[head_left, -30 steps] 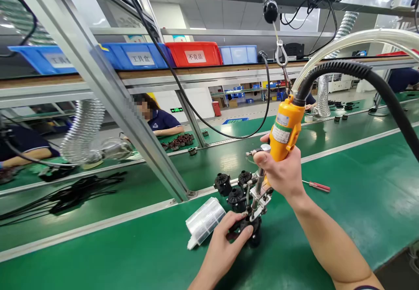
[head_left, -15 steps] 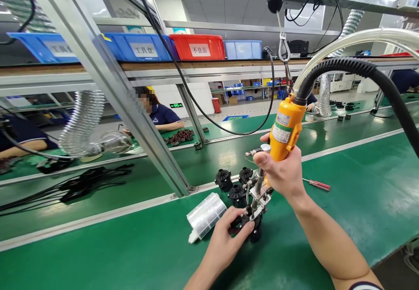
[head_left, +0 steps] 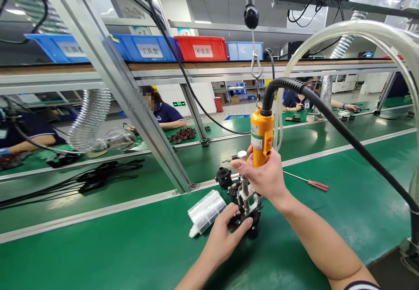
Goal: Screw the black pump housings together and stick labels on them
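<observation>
My right hand [head_left: 270, 177] is wrapped round an orange power screwdriver [head_left: 260, 143], which stands nearly upright with a metal nozzle below. The nozzle's tip comes down onto a black plastic housing [head_left: 254, 229] on the green bench; whether it touches a screw is hidden. My left hand [head_left: 224, 231] grips that housing between thumb and fingers from the left. Behind the tool stands another black housing [head_left: 224, 178], with at least one more partly covered. A clear plastic roll [head_left: 207, 211] lies left of my left hand.
A red-handled screwdriver [head_left: 317, 184] lies to the right. The power screwdriver hangs from a hook [head_left: 256, 65], with a black cable [head_left: 353, 135] arching right. A slanted metal post [head_left: 131, 91] rises on the left. Co-workers sit across the line, beyond bundled black cables [head_left: 98, 177].
The orange power screwdriver has swung left and gone from tilted to nearly upright, my right hand moving with it. My left hand stays on the black housing.
</observation>
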`<state>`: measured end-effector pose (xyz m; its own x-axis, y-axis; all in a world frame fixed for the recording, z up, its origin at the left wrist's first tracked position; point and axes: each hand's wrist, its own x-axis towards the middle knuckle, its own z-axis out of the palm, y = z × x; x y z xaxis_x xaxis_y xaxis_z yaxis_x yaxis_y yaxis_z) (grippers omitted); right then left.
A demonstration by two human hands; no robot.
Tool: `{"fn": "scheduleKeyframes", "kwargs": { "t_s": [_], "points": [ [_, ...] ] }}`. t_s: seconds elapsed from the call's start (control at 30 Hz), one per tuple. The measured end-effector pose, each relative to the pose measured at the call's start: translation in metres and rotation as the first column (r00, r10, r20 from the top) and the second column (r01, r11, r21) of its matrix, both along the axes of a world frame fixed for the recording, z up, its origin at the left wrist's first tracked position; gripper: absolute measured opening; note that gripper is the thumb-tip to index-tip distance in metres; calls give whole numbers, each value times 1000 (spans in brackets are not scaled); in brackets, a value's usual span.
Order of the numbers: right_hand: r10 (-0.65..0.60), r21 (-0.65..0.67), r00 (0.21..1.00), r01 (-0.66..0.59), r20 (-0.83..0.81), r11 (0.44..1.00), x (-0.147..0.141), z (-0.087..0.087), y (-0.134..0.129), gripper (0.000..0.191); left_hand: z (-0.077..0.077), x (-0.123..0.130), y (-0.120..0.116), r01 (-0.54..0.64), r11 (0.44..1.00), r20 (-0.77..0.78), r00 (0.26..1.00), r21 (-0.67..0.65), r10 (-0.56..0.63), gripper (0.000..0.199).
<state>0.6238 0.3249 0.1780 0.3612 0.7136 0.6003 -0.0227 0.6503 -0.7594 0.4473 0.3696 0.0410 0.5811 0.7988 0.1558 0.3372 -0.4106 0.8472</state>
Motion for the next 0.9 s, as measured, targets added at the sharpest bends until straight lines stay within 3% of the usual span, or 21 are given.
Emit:
{"fn": "scheduleKeyframes", "kwargs": {
  "t_s": [0.1, 0.23, 0.33, 0.4, 0.53, 0.67, 0.77, 0.83, 0.9],
  "points": [
    [18, -29, 1000, -19, -12, 999, 0, -3, 3, 61, 8, -1, 0, 7, 999, -46, 999, 46, -5, 45],
    [14, 2, 996, -14, -89, 1000, 12, 6, 3, 65, 25, 2, -9, 37, 959, -187, 982, 281, 17, 35],
    [-109, 101, 989, 120, -104, 988, 36, 20, -10, 61, 33, 11, -16, -11, 909, -295, 944, 417, 147, 48],
    [-248, 163, 962, 265, -116, 950, 56, 28, -23, 59, 39, 21, -13, -47, 888, -367, 900, 457, 237, 63],
    [-459, 183, 880, 475, -125, 861, 95, 35, -40, 63, 61, 40, 27, -75, 887, -435, 850, 456, 296, 54],
    [-431, 192, 890, 453, -149, 870, 118, 30, -39, 66, 82, 41, 67, 180, 895, -622, 772, 409, 130, 30],
    [-324, 196, 929, 357, -180, 913, 125, 25, -36, 63, 90, 26, 66, 324, 869, -652, 758, 374, -2, 30],
    [-300, 193, 935, 335, -188, 922, 126, 24, -35, 64, 92, 14, 55, 436, 815, -651, 753, 382, -97, 35],
    [-304, 186, 933, 339, -193, 922, 126, 25, -34, 65, 92, 5, 47, 561, 692, -659, 734, 454, -163, 50]
  ]
}}
